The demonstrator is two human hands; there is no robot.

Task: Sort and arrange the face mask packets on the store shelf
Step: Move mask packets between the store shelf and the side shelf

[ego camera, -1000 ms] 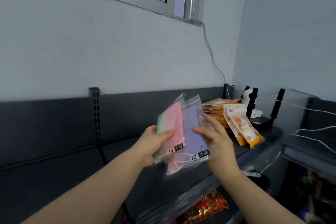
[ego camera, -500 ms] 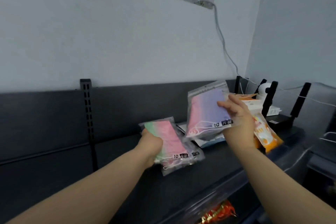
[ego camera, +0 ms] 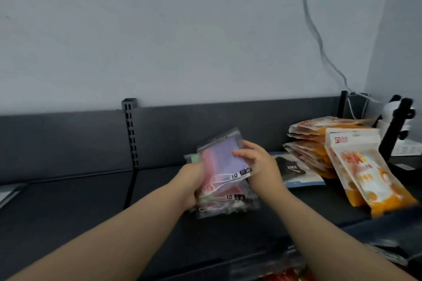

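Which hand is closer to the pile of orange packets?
The right hand. It holds the mask packets on the side facing the orange pile; the left hand grips their far edge, farther off.

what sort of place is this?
Probably a small retail store: a dark shelf on a slotted upright, stacked orange packets for display, and bagged face mask packets marked 10.

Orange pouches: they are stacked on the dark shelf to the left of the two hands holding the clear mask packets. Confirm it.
Wrong side. The head view shows the orange pouches stacked to the right of the hands. The rest stands: they lie on the dark shelf, and the left hand and right hand both hold the clear mask packets.
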